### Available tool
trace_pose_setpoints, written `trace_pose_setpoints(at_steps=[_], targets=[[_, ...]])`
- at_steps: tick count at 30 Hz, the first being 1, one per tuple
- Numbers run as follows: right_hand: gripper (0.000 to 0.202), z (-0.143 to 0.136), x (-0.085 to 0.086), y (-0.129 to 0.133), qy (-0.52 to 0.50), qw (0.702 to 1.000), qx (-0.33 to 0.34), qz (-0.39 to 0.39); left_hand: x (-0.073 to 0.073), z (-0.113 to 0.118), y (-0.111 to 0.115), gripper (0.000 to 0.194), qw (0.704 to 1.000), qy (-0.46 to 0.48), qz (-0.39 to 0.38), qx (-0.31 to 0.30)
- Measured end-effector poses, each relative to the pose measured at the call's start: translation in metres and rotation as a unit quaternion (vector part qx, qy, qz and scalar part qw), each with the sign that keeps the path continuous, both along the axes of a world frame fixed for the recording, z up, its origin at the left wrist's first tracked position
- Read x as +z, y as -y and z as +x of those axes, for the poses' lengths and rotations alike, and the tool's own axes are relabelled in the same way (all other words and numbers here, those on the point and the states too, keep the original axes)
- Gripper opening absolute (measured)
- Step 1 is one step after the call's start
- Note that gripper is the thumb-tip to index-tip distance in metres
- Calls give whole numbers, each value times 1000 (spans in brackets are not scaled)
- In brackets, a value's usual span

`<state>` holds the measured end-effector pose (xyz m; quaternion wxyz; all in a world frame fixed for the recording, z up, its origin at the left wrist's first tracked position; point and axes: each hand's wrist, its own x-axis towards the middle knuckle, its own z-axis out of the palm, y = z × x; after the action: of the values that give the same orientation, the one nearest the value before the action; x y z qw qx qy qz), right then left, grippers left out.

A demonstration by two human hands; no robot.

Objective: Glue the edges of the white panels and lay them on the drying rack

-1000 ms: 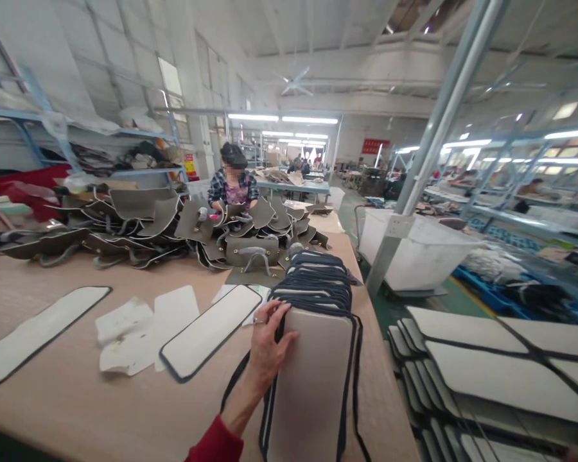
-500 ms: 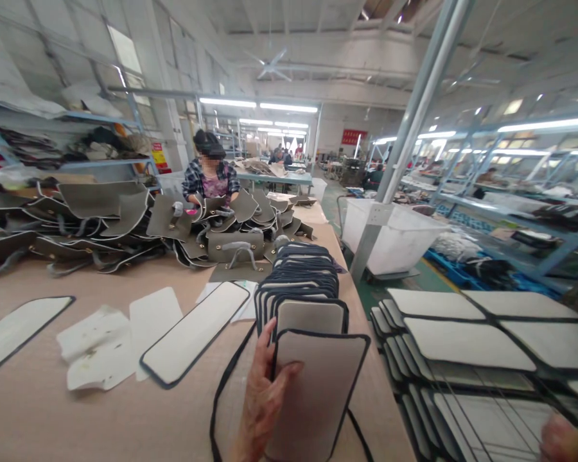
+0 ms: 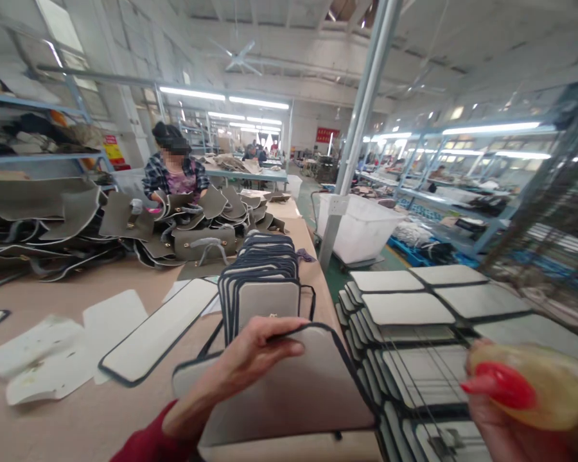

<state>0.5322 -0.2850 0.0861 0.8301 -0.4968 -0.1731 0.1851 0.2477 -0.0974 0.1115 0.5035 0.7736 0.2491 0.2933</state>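
Note:
My left hand [image 3: 250,359] comes from a dark red sleeve and pinches the top edge of a grey panel with dark binding [image 3: 293,385], which leans at the table's front. Behind it a row of similar bound panels [image 3: 270,298] stands upright. At the lower right, my right hand [image 3: 491,417] is wrapped round a yellowish squeeze bottle with a red nozzle [image 3: 544,385], the nozzle pointing left. The bottle hides part of that hand. Left of the row lies a long white bound panel [image 3: 161,330].
Stacked white bound panels [image 3: 409,308] stand to the right. Grey-brown pieces with handles [image 3: 205,244] are heaped at the table's back left, where a person [image 3: 173,167] sits. White sheets [image 3: 52,359] lie at left. A metal post [image 3: 349,147] rises beside a white bin [image 3: 361,224].
The view has turned right. My left hand has moved to the panel's top edge, and the panel is now tilted. My right hand has come further into view, showing the bottle.

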Motion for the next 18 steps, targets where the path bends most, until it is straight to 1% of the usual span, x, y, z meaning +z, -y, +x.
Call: trace_pose_setpoints(at_steps=[1, 2, 4, 6, 8, 10, 12, 15, 18], targets=[[39, -4, 12, 0, 0, 999, -8, 39, 10, 7, 1, 29, 998, -31, 16, -60], [38, -8, 24, 1, -6, 998, 5, 55, 19, 14, 2, 29, 991, -57, 27, -118], [38, -13, 45, 3, 13, 996, 40, 79, 33, 30, 5, 30, 969, -101, 39, -220], [42, -13, 59, 8, 51, 991, 78, 97, 46, 46, 10, 30, 941, -140, 50, -303], [48, -11, 69, 15, 81, 985, 110, 104, 56, 61, 16, 26, 914, -172, 70, -361], [51, -8, 74, 22, 96, 982, 134, 96, 66, 74, 23, 21, 894, -190, 90, -396], [52, -5, 78, 28, 109, 979, 149, 82, 75, 85, 29, 19, 882, -197, 94, -418], [51, 0, 81, 33, 134, 974, 166, 71, 84, 96, 36, 20, 873, -203, 63, -438], [50, 4, 79, 33, 139, 970, 188, 65, 89, 103, 40, 19, 866, -203, 20, -456]])
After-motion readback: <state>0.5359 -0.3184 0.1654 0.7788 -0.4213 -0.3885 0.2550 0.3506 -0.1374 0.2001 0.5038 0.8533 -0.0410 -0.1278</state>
